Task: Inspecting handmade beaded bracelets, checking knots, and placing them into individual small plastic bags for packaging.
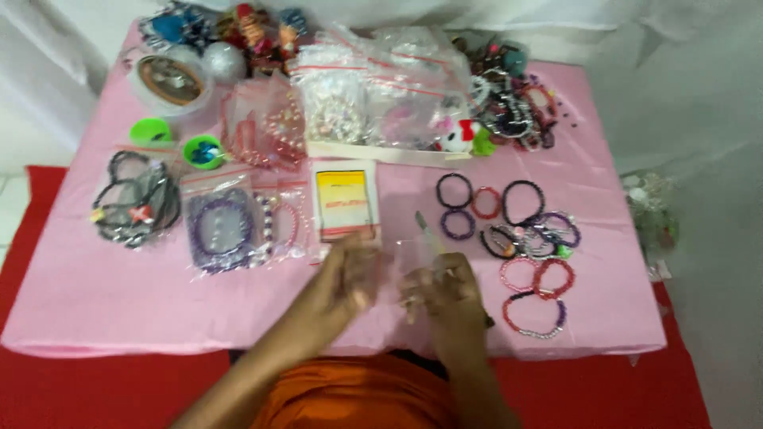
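A small clear plastic bag [415, 258] is held up between the two hands just above the near edge of the pink tablecloth [95, 294]. The bag is see-through and nearly colourless, so its outline is faint and whether anything is inside it cannot be told. The left hand [346, 278] is blurred; its fingers are curled towards the bag's left edge, but whether they are pinched onto it cannot be told. The right hand [449, 290] is closed on the bag's lower right side, with the fingertips gathered around the plastic. A thin light stick-like tool [427, 233] is seen slanting up just behind the bag, over the right hand.

Directly beyond the hands, a small flat packet [345, 200] with a yellow panel and red edging is laid upright on the cloth. To its left, zip bags holding purple and pink beaded bracelets [226, 230] are spread flat, and a bundle of black cords [135, 202] is placed further left. A heap of clear zip bags with red seal strips [373, 87] is piled in a shallow tray at the back centre. Loose beaded bracelets [524, 238] in black, red, purple and pink are laid out to the right of the hands, well apart from the bag. Two green lids [179, 143] and a round clear spool case [168, 78] are seen at the back left.
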